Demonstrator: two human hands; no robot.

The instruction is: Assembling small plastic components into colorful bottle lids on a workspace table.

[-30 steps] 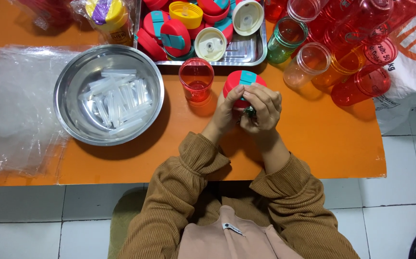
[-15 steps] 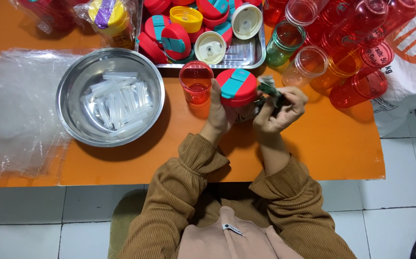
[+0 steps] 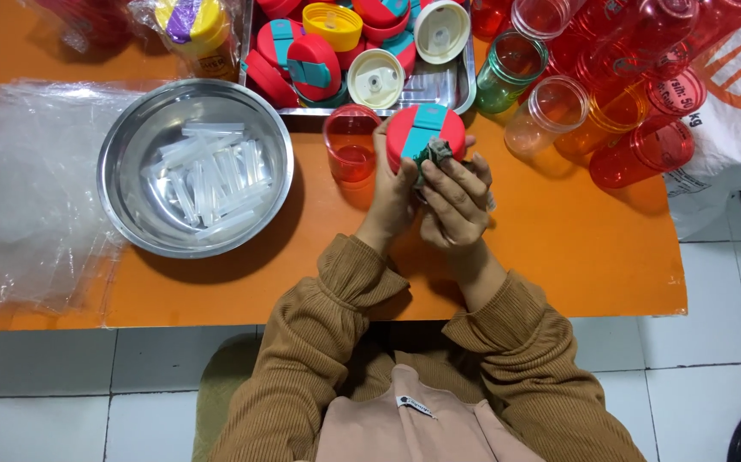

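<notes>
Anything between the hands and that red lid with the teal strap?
Nothing visible. The left hand grips the red lid with the teal strap directly at its left edge. The right hand presses a small dark green cloth against the lid's lower right side, so there the cloth lies between fingers and lid.

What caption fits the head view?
Left hand holds a red lid while right hand presses a green cloth against it.

One head-worn camera looked almost straight down, fairly close, over the orange worktop (image 3: pixel 558 257) and the wearer's lap
</notes>
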